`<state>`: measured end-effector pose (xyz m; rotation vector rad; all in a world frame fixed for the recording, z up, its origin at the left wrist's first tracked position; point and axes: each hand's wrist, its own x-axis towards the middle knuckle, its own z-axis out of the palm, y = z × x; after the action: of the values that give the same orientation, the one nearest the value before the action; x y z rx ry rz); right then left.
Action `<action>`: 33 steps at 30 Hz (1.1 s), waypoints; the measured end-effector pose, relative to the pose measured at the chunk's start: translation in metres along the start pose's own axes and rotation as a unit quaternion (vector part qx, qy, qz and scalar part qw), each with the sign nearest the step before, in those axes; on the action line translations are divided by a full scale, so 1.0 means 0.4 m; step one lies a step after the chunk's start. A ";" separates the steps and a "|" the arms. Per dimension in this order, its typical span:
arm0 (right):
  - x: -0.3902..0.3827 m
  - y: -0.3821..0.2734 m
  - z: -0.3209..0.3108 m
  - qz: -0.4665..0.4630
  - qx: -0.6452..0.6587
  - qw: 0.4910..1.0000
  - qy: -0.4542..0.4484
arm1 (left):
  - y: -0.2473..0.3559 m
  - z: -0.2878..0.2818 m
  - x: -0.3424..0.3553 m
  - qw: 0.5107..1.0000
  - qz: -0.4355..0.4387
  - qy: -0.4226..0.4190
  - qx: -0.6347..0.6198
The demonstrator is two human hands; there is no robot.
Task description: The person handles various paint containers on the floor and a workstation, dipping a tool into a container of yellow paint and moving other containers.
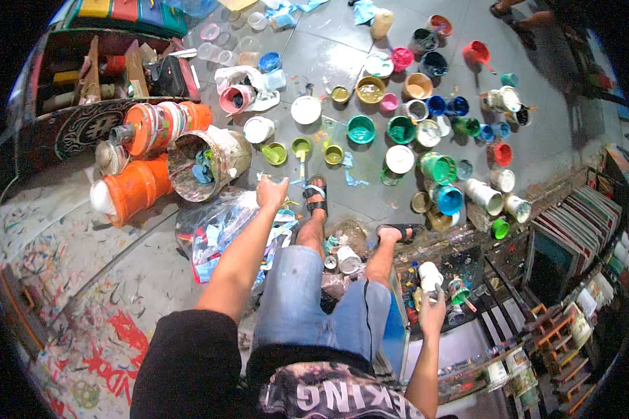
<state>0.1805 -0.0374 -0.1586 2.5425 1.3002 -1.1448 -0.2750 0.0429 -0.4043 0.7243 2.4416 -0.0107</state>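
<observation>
My left hand is held out above a clear plastic bag of scraps, beside my left sandal, with its fingers loosely apart. I make out nothing firm in it. Low on the right, my right hand has thumb and fingers apart just below a white plastic container; whether they touch is unclear. Next to that container lies a green-smeared cup with a pinkish handle sticking out. Ahead of my left hand are small tubs of olive-green paint and a yellow-green tub with a stick in it.
Many open paint pots cover the grey floor ahead, among them a green pot and a blue pot. A paint-stained bucket lies tilted on the left near orange buckets. Framed screens lean at the right.
</observation>
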 end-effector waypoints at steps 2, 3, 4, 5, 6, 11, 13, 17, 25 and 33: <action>0.028 0.059 0.080 -0.031 -0.053 0.998 0.026 | 0.008 0.086 0.096 0.999 -0.031 -0.031 0.006; 0.032 0.066 0.106 0.003 -0.023 1.000 0.014 | 0.015 0.130 0.143 1.000 -0.013 -0.017 0.014; 0.031 0.072 0.120 0.038 0.006 0.999 0.002 | 0.020 0.176 0.187 1.000 0.005 -0.004 0.023; 0.033 0.074 0.134 0.075 0.033 0.997 -0.010 | 0.020 0.226 0.230 0.999 0.022 0.006 0.032; 0.033 0.074 0.150 0.083 0.032 0.996 -0.004 | 0.021 0.268 0.273 1.000 -0.016 -0.001 0.019; 0.076 0.098 0.246 0.147 0.067 0.987 0.014 | -0.075 0.500 0.497 0.989 -0.148 -0.014 -0.007; 0.105 0.039 0.292 0.152 0.081 0.985 -0.010 | -0.101 0.566 0.556 0.994 -0.112 0.000 -0.012; 0.121 0.026 0.389 0.174 0.096 0.980 0.011 | 0.102 0.554 0.525 0.986 -0.138 -0.095 0.016; 0.152 0.010 0.373 0.214 0.113 0.969 0.038 | 0.093 0.693 0.568 0.987 -0.154 -0.042 0.016; 0.136 0.021 0.357 0.204 0.186 0.961 0.028 | 0.046 0.621 0.530 0.994 -0.082 0.016 0.065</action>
<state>0.1227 -0.0589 -0.2987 2.9251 0.5515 -1.3264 -0.2771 0.1224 -0.7215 0.5824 2.5422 -0.2264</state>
